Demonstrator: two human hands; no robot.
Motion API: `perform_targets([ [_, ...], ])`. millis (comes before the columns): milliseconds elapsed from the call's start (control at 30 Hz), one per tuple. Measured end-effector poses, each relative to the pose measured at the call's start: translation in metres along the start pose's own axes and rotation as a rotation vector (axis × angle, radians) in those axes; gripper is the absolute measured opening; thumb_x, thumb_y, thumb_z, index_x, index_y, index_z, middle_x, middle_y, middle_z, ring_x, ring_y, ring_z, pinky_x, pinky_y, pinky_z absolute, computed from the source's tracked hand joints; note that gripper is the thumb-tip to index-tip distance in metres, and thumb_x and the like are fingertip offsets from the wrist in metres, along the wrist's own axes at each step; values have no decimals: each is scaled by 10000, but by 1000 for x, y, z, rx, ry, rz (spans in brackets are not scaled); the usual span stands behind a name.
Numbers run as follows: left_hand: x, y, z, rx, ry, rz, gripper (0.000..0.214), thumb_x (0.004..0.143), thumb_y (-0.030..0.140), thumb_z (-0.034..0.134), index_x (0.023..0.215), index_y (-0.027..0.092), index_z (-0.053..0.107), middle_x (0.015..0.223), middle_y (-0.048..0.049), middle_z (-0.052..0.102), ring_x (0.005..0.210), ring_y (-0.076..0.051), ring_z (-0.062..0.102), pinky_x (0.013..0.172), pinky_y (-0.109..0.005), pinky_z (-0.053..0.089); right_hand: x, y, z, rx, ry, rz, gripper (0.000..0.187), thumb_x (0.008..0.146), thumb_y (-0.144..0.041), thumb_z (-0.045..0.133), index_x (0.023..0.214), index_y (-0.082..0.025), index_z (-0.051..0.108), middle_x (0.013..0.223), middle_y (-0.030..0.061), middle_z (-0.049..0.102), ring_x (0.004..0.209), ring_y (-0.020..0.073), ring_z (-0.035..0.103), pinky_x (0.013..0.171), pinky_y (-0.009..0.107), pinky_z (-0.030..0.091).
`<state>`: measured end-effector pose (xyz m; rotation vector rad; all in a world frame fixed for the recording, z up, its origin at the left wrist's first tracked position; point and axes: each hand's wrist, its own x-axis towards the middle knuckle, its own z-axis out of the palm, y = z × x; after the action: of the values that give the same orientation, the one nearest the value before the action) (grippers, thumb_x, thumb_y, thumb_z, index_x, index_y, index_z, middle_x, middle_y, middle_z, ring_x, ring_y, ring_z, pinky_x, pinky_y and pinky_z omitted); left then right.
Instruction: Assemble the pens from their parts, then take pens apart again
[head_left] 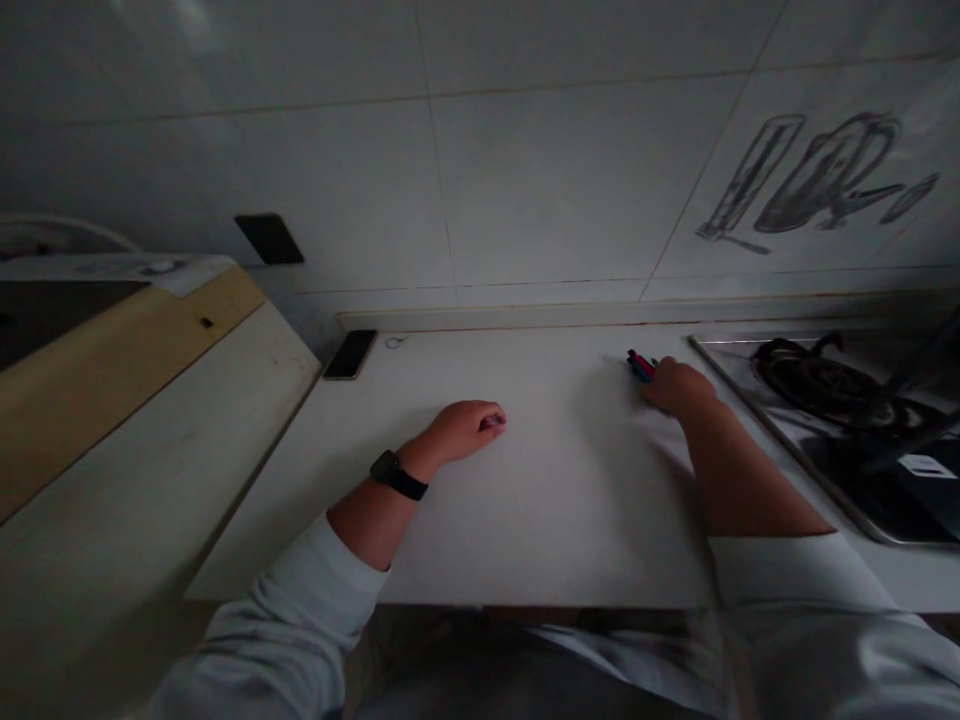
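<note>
Holding my right hand point(675, 387) closed around the red and blue pens point(640, 365), I should grip them snugly. My left hand point(466, 428) rests curled and empty on the white table point(570, 500) nearby.

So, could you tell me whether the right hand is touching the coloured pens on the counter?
Touching. The head view shows the right hand closed over the coloured pens, whose red and blue ends stick out from under its fingers on the white counter.

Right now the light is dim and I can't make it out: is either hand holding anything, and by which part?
The right hand grips a bundle of coloured pens by one end. The left hand rests curled on the counter, holding nothing visible.
</note>
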<state>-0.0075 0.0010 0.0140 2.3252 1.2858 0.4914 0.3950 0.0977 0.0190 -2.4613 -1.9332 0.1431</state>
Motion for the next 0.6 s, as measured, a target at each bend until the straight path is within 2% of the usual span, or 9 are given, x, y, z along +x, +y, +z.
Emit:
perform_targets([
  [133, 0, 1, -1, 6, -9, -9, 177, 944, 322, 620, 1048, 229, 728, 881, -13, 730, 770, -156, 642, 704, -272, 455, -6, -9, -4, -115, -137, -1, 505, 835, -387, 610, 1241, -88, 586, 1143, 240, 689, 1019, 348, 681, 762, 385, 510],
  [233, 0, 1, 0, 5, -4, -16, 178, 944, 326, 621, 1046, 230, 731, 879, -14, 729, 768, -157, 642, 712, -278, 466, -17, -23, -7, -106, -131, -99, 481, 840, -371, 598, 1221, -79, 580, 1123, 241, 693, 981, 347, 679, 725, 373, 487],
  [300, 1, 0, 2, -19, 14, -17, 190, 947, 332, 619, 1059, 227, 731, 887, -22, 726, 776, -161, 644, 734, -290, 481, -28, -39, -7, -20, -104, -196, 452, 831, -367, 609, 1191, -96, 584, 1093, 224, 697, 936, 326, 674, 711, 360, 471],
  [367, 2, 1, 4, -86, 50, -25, 226, 949, 343, 621, 1109, 220, 722, 915, -37, 723, 789, -167, 645, 759, -305, 498, -44, -59, -7, 157, -50, -294, 417, 815, -341, 623, 1177, -138, 579, 1045, 177, 704, 883, 285, 663, 703, 338, 463],
  [433, 3, 3, 7, -199, 117, -49, 312, 937, 367, 647, 1205, 211, 687, 996, -62, 722, 842, -179, 650, 794, -322, 516, -63, -83, -5, 430, -24, -394, 390, 799, -327, 629, 1156, -185, 566, 949, 99, 699, 796, 241, 644, 684, 322, 464],
  [500, 4, 7, 9, -342, 197, -70, 460, 907, 398, 696, 1322, 213, 620, 1159, -102, 704, 977, -206, 653, 861, -350, 526, -85, -108, 0, 765, -40, -523, 355, 809, -348, 616, 1131, -215, 552, 901, 45, 683, 763, 211, 635, 690, 315, 484],
  [600, 3, 17, 9, -564, 271, -31, 647, 877, 454, 737, 1442, 237, 511, 1447, -152, 567, 1258, -267, 575, 997, -406, 502, -114, -144, 13, 1158, -82, -659, 388, 852, -431, 620, 1163, -221, 523, 986, 51, 685, 850, 210, 652, 790, 349, 528],
])
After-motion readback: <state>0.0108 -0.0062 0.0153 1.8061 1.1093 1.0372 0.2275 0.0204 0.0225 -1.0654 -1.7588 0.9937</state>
